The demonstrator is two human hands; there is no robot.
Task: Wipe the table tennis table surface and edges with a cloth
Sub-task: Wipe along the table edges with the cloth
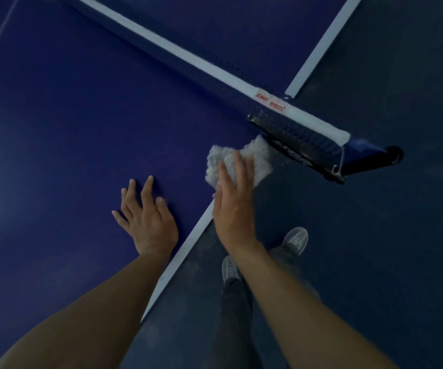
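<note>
- Soft, light grey-white cloth [255, 155] beside the black net clamp [308, 153]: likely bunches; press its middle.
- Right hand [235, 206] presses it, fingers [238, 167] straight; left hand [148, 217] lies spread, released.

It's dim in here, everything washed bluish. A soft pale sheen lies on the dark blue table tennis table top [55, 155] at the left. The fluffy white cloth [260, 153] and the white net tape [188, 55] show brightest. Straight lines bow toward the edges; the dark grey floor [388, 249] looks murky.

Grey shoes [296, 239] (a pair), dark trousers [235, 315], dark speckled floor [388, 249]
</note>
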